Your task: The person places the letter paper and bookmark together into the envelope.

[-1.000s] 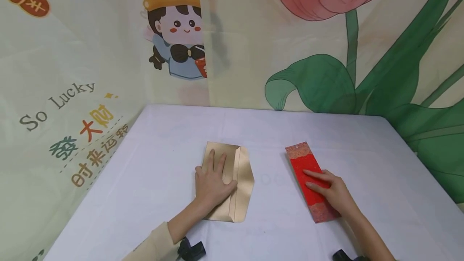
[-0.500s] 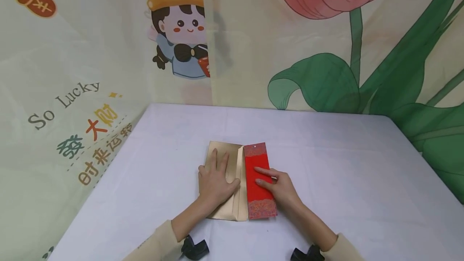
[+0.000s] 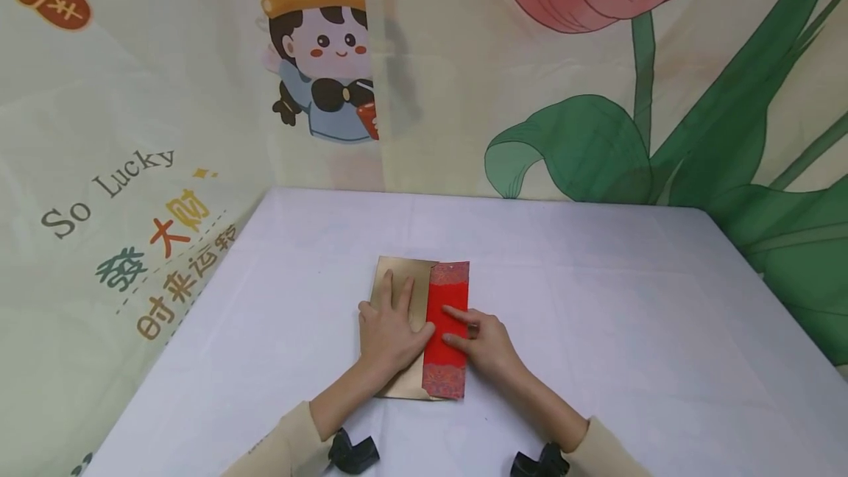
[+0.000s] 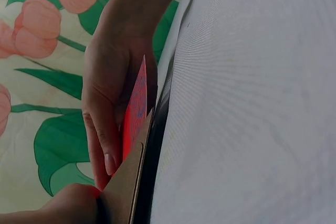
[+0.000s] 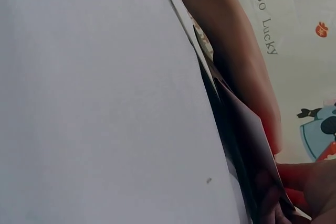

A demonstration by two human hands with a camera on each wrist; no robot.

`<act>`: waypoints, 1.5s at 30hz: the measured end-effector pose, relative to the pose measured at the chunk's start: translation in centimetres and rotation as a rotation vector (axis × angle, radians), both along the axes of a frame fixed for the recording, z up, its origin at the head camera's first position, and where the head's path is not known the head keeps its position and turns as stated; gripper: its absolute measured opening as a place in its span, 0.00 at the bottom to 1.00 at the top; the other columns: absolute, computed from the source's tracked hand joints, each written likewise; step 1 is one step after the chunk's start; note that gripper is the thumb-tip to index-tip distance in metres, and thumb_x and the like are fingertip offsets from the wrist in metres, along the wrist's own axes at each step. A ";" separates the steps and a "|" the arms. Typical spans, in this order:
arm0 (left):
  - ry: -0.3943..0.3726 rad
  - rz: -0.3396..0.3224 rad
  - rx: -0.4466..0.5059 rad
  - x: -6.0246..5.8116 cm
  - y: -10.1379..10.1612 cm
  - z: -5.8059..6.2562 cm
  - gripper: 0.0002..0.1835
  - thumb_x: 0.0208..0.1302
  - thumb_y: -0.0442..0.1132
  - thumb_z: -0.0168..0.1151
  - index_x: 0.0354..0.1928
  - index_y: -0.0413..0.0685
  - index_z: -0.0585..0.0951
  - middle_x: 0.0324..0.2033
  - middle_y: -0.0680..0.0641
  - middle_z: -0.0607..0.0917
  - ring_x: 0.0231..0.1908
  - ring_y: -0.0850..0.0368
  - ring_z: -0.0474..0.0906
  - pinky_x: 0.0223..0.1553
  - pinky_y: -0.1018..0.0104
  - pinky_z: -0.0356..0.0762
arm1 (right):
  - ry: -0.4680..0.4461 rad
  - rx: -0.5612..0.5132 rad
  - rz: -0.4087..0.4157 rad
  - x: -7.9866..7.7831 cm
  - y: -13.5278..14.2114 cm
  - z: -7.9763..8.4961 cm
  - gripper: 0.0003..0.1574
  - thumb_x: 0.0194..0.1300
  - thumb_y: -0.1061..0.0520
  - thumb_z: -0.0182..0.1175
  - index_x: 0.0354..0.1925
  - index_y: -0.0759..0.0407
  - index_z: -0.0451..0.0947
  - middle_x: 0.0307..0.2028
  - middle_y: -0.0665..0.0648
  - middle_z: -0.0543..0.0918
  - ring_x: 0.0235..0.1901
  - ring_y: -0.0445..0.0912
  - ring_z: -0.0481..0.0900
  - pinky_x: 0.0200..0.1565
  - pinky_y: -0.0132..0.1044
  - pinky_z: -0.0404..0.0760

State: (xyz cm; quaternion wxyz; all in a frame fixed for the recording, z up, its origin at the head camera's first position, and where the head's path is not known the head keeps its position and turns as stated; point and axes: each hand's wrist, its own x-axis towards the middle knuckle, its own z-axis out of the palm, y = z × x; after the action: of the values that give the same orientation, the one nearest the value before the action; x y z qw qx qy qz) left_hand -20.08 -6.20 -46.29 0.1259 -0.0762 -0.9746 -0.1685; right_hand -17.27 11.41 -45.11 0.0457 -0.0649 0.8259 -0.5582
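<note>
In the head view, a gold envelope (image 3: 414, 271) lies on the white table near the middle. My left hand (image 3: 395, 333) rests on it with fingers spread, its thumb reaching to the red card's edge. The thin red card (image 3: 445, 293), with patterned bands at both ends, covers the envelope's right side and hides its flap. My right hand (image 3: 489, 344) pinches the card's right edge, thumb and index finger on top. The left wrist view shows the card (image 4: 137, 106) tilted up beside the envelope (image 4: 126, 182). Fingers (image 5: 268, 195) show under the card in the right wrist view.
White cloth covers the table (image 3: 596, 278). A printed backdrop (image 3: 437, 94) with flowers, a cartoon figure and lettering hangs behind and at the left. Black wrist devices (image 3: 354, 455) sit by both sleeves.
My right hand has brought the red card leftward from apart on the right to over the envelope's flap side, and the card has straightened. My left hand stays on the envelope.
</note>
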 end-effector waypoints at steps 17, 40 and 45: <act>0.013 -0.019 0.006 -0.1 0.0 -0.3 0.41 0.48 0.56 0.54 0.68 0.54 0.63 0.68 0.40 0.53 0.44 0.36 0.65 0.35 0.55 0.59 | 0.264 0.492 0.181 -0.8 1.4 -0.1 0.61 0.39 0.45 0.74 0.68 0.56 0.58 0.43 0.50 0.70 0.42 0.42 0.63 0.38 0.36 0.71; 0.002 -0.016 -0.013 -0.1 0.2 -0.2 0.41 0.48 0.57 0.54 0.68 0.55 0.63 0.68 0.40 0.53 0.41 0.35 0.65 0.35 0.55 0.59 | 0.415 0.491 0.374 -2.4 1.3 -0.8 0.70 0.36 0.33 0.72 0.70 0.59 0.53 0.53 0.49 0.68 0.47 0.41 0.62 0.48 0.41 0.65; 0.002 -0.013 -0.022 -0.1 0.3 -0.1 0.41 0.47 0.57 0.53 0.68 0.55 0.63 0.68 0.40 0.52 0.39 0.33 0.64 0.36 0.54 0.59 | 0.418 0.473 0.417 -2.7 0.9 -0.4 0.70 0.37 0.32 0.70 0.70 0.60 0.51 0.56 0.52 0.68 0.49 0.44 0.62 0.50 0.43 0.63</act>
State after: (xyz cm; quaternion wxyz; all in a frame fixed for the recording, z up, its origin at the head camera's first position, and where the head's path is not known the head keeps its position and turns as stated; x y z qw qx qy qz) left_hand -20.21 -5.86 -46.39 0.1248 -0.0843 -0.9758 -0.1584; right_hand -20.01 12.30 -45.49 0.0023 -0.3317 0.8925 -0.3056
